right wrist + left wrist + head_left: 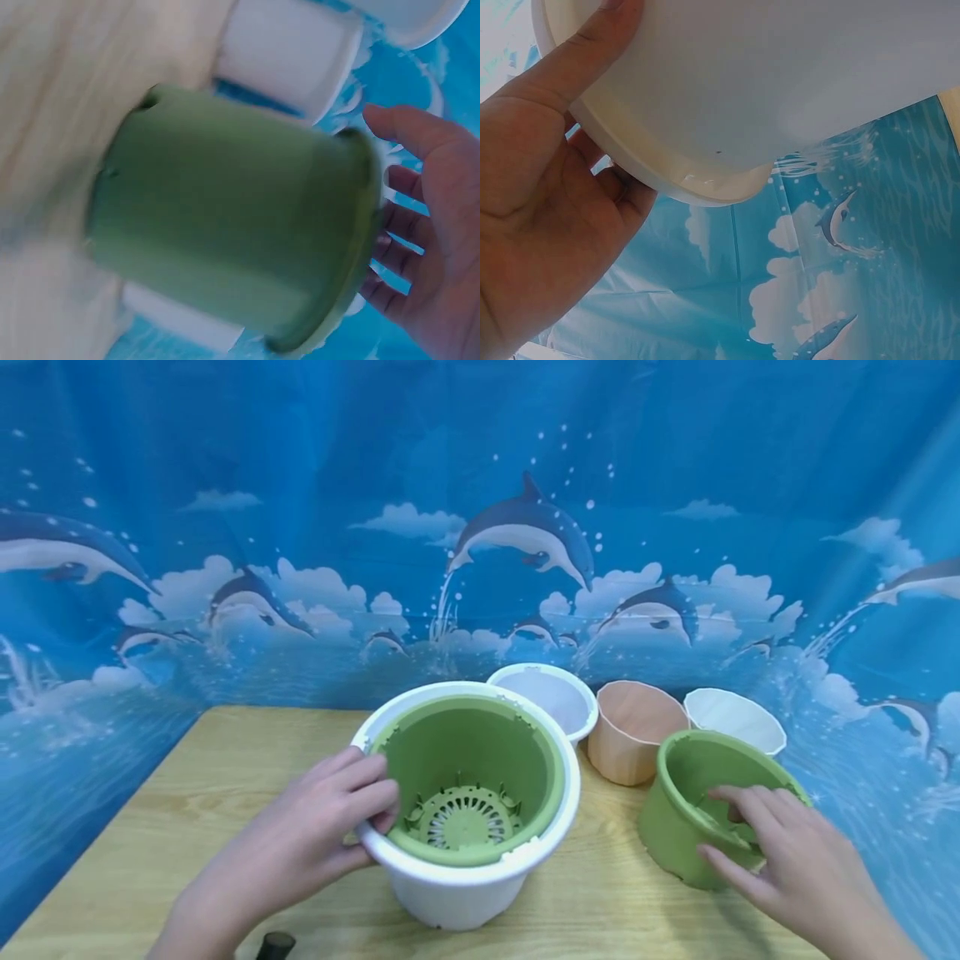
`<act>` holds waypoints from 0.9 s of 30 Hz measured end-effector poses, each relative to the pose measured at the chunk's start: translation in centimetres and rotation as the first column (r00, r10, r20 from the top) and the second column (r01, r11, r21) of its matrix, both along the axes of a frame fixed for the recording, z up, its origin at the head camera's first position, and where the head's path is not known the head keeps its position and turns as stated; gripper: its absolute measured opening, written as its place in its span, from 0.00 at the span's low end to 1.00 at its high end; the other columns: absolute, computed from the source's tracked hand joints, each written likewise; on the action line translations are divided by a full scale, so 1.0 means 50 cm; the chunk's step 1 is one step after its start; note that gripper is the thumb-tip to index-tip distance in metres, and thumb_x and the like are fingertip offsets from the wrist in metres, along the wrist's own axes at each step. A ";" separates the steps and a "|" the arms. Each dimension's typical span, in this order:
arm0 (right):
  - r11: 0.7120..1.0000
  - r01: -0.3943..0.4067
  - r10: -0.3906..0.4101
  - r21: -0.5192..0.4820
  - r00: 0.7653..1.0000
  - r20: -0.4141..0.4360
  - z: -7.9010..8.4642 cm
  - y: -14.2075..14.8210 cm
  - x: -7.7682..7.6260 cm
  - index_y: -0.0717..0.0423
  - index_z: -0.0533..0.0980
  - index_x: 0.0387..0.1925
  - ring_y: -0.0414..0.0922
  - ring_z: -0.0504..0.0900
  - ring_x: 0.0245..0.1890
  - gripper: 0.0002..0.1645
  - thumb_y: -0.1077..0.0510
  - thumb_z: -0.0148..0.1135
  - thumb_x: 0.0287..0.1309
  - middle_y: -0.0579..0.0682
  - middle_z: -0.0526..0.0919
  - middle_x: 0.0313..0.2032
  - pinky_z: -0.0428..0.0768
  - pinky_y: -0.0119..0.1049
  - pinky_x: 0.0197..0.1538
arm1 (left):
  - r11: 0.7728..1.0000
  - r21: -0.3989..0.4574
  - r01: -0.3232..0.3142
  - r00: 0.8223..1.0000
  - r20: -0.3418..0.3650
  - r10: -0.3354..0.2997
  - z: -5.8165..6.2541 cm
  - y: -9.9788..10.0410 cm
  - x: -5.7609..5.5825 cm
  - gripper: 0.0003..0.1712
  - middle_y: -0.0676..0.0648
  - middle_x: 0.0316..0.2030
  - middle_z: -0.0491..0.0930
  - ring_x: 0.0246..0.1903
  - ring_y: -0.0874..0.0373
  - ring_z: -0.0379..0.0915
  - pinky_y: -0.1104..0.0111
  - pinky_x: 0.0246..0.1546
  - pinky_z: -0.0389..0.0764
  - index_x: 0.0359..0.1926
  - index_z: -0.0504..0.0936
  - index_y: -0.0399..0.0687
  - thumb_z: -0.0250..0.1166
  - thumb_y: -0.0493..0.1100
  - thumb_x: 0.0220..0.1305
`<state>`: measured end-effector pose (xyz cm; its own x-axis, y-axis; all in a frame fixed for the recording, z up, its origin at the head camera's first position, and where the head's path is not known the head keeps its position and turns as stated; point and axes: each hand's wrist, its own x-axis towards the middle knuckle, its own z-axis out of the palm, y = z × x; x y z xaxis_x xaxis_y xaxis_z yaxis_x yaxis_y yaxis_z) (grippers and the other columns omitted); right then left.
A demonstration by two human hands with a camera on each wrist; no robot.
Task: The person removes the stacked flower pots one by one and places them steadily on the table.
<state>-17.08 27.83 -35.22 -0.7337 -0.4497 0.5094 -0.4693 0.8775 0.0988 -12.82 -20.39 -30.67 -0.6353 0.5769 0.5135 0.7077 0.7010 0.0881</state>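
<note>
My left hand (pixel 322 814) grips the rim of a white plastic flowerpot (pixel 459 902), fingers over the edge and thumb beneath it. Inside that pot sits a green inner pot (pixel 468 735) with a slotted base. The left wrist view shows the thumb against the white outer wall (pixel 727 82). At the right, a second green pot (pixel 671 831) has my right hand (pixel 791 852) at its rim. The right fingers reach over the opening, with the thumb outside. In the right wrist view a gap shows between thumb and green rim (pixel 360 225), which is blurred.
Behind stand a white pot (pixel 543 693), a peach ribbed pot (pixel 633 735) and another white pot (pixel 738 718). A dark cylindrical end (pixel 276 945) shows at the front edge of the wooden table (pixel 172 810). A blue dolphin curtain (pixel 337 485) hangs behind.
</note>
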 end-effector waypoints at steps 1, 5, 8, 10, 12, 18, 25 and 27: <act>1.000 -0.011 0.010 -0.014 1.000 -0.020 0.007 -0.010 0.001 0.46 0.78 0.48 0.36 0.71 0.30 0.34 0.40 0.79 0.38 0.37 0.77 0.33 0.71 0.36 0.27 | 1.000 0.000 0.000 1.000 0.001 0.000 0.000 0.000 0.000 0.23 0.66 0.33 0.63 0.37 0.68 0.59 0.72 0.36 0.68 0.29 0.69 0.65 0.78 0.47 0.44; 0.992 -0.104 0.097 -0.077 0.991 -0.093 0.038 -0.063 0.002 0.49 0.80 0.48 0.40 0.75 0.36 0.30 0.40 0.74 0.45 0.41 0.81 0.37 0.72 0.38 0.34 | 1.000 0.012 -0.002 1.000 0.009 0.002 -0.001 0.001 -0.001 0.23 0.67 0.34 0.64 0.38 0.69 0.59 0.72 0.37 0.69 0.29 0.68 0.66 0.78 0.49 0.44; 0.972 -0.200 0.185 -0.127 0.976 -0.117 0.058 -0.111 0.003 0.50 0.80 0.47 0.42 0.77 0.40 0.27 0.39 0.70 0.51 0.43 0.83 0.41 0.72 0.36 0.42 | 1.000 0.011 0.000 1.000 0.008 0.000 -0.002 0.002 -0.002 0.23 0.67 0.34 0.64 0.38 0.69 0.60 0.72 0.37 0.70 0.29 0.68 0.66 0.78 0.51 0.44; 0.954 -0.254 0.238 -0.157 0.964 -0.116 0.067 -0.141 0.004 0.50 0.81 0.48 0.42 0.78 0.43 0.26 0.38 0.68 0.55 0.42 0.83 0.42 0.72 0.35 0.47 | 1.000 0.012 0.008 1.000 0.002 -0.009 -0.003 0.002 -0.003 0.22 0.66 0.34 0.64 0.38 0.69 0.60 0.72 0.37 0.70 0.30 0.69 0.65 0.78 0.51 0.45; 0.930 -0.314 0.292 -0.191 0.947 -0.133 0.076 -0.169 0.004 0.50 0.81 0.48 0.42 0.78 0.44 0.25 0.38 0.66 0.57 0.41 0.83 0.43 0.72 0.34 0.48 | 1.000 0.013 0.017 1.000 -0.007 -0.017 -0.002 0.002 -0.005 0.22 0.66 0.33 0.64 0.37 0.68 0.60 0.72 0.37 0.70 0.30 0.69 0.65 0.78 0.51 0.45; 0.821 -0.489 0.438 -0.295 0.870 -0.226 0.098 -0.231 -0.001 0.54 0.82 0.49 0.41 0.79 0.44 0.26 0.38 0.61 0.63 0.44 0.84 0.44 0.72 0.28 0.51 | 1.000 0.016 0.026 1.000 -0.012 -0.025 -0.001 0.003 -0.006 0.21 0.66 0.33 0.63 0.37 0.68 0.60 0.72 0.37 0.70 0.29 0.69 0.65 0.78 0.51 0.45; 0.741 -0.570 0.550 -0.354 0.818 -0.166 0.100 -0.276 0.007 0.51 0.78 0.58 0.39 0.78 0.48 0.30 0.40 0.67 0.59 0.43 0.83 0.51 0.71 0.28 0.53 | 1.000 0.020 0.003 1.000 0.016 -0.004 -0.001 0.000 -0.001 0.23 0.66 0.34 0.63 0.38 0.68 0.59 0.72 0.37 0.68 0.29 0.68 0.65 0.78 0.52 0.45; 0.739 -0.575 0.568 -0.351 0.812 -0.133 0.097 -0.285 0.010 0.51 0.76 0.61 0.39 0.77 0.49 0.34 0.39 0.68 0.58 0.41 0.82 0.53 0.71 0.29 0.54 | 1.000 0.020 0.004 1.000 0.014 -0.004 -0.001 0.000 0.000 0.23 0.66 0.34 0.64 0.38 0.68 0.59 0.72 0.37 0.68 0.29 0.68 0.65 0.78 0.52 0.45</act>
